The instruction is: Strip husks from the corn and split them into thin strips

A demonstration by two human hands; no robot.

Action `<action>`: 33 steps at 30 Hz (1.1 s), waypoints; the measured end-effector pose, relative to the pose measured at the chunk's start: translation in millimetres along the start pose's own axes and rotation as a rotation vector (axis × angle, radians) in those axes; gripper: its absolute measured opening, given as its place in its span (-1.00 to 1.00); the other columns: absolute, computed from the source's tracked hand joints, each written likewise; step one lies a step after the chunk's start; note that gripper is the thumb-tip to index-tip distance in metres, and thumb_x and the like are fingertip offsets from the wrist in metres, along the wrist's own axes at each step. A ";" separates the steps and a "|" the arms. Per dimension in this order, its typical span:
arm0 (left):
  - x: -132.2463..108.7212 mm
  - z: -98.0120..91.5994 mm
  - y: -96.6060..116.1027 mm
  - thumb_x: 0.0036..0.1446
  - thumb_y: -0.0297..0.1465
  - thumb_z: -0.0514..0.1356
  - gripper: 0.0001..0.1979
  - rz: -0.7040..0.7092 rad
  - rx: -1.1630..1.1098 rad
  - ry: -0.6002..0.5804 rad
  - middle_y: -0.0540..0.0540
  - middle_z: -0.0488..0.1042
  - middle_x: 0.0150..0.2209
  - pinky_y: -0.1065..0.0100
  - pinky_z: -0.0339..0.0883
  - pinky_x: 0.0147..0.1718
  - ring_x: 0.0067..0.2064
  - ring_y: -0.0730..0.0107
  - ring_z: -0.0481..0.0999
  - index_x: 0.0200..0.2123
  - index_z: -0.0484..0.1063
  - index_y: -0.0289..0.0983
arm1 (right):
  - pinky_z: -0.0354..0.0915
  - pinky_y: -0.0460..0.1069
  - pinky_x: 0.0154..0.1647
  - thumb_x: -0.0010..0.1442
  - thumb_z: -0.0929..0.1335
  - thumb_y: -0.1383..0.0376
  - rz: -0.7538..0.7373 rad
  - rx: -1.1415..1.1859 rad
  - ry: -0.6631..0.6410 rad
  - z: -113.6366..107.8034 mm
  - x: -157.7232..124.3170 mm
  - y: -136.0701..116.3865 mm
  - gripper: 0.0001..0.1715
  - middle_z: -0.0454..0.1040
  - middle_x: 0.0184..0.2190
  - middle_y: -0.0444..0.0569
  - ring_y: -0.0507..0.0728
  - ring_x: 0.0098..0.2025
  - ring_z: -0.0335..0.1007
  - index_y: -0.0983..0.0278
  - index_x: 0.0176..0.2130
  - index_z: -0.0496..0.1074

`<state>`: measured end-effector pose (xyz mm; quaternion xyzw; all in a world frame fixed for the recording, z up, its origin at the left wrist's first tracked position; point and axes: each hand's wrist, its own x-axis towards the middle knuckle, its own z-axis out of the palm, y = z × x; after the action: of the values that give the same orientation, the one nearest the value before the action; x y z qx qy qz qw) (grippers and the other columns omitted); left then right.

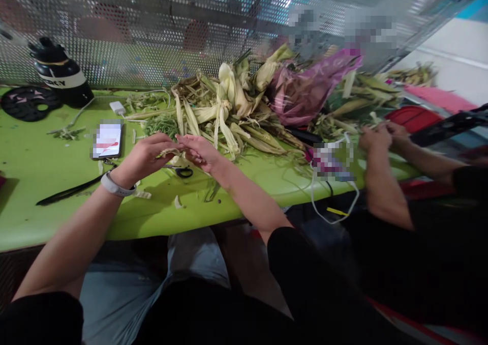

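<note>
My left hand (147, 154), with a white band on its wrist, is closed on a thin pale yellow-green plant strip (170, 153). Close against it, my right hand (201, 152) has its fingers curled in and pinches at the same strip. Their fingertips nearly meet just above the green tabletop (152, 218). Right behind them lies a heap of fine green leaves (162, 123), beside a large pile of dry corn husks (229, 106). Under my hands shows a black looped handle (184, 172), perhaps of scissors. Pale scraps (143, 194) are scattered nearby.
A phone (108, 139) with a black strap (72, 191), a white charger plug (117, 107), a black bottle (63, 75) and a black fan-shaped item (30, 103) are at left. A purple bag (305, 90) rests among the husks. At right, a co-worker's hands (381, 134) handle plant pieces.
</note>
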<state>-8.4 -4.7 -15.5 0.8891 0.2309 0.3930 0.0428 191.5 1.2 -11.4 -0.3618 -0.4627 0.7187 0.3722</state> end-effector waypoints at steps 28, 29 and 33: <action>3.6 -1.9 -5.4 0.15 -0.29 0.29 -0.83 -0.415 -0.319 -0.092 -0.13 0.64 -0.34 0.34 0.53 -0.30 -0.33 0.33 0.62 -0.29 0.60 -0.27 | -0.07 -0.11 -0.56 0.16 0.41 0.28 -0.399 -0.770 -0.032 -15.1 -14.9 -13.2 -0.86 0.18 -0.64 -0.28 -0.07 -0.58 0.01 0.32 -0.34 0.42; 3.3 -2.0 -5.6 0.16 -0.29 0.29 -0.83 -0.418 -0.335 -0.097 -0.13 0.64 -0.35 0.35 0.52 -0.33 -0.35 0.34 0.62 -0.30 0.59 -0.28 | -0.07 -0.11 -0.56 0.16 0.40 0.27 -0.404 -0.779 -0.045 -15.8 -15.7 -13.5 -0.86 0.17 -0.65 -0.28 -0.07 -0.58 -0.01 0.32 -0.34 0.43; 2.7 -3.0 -5.9 0.18 -0.27 0.31 -0.81 -0.419 -0.381 -0.126 -0.13 0.64 -0.39 0.39 0.47 -0.42 -0.41 0.38 0.58 -0.29 0.59 -0.28 | -0.09 -0.10 -0.55 0.17 0.39 0.27 -0.425 -0.814 -0.074 -16.2 -18.4 -15.1 -0.87 0.16 -0.65 -0.28 -0.07 -0.58 -0.03 0.31 -0.35 0.44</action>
<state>-11.2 1.5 -13.1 0.8204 0.3285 0.3560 0.3037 217.0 -4.0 0.9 -0.3495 -0.7844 0.3985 0.3221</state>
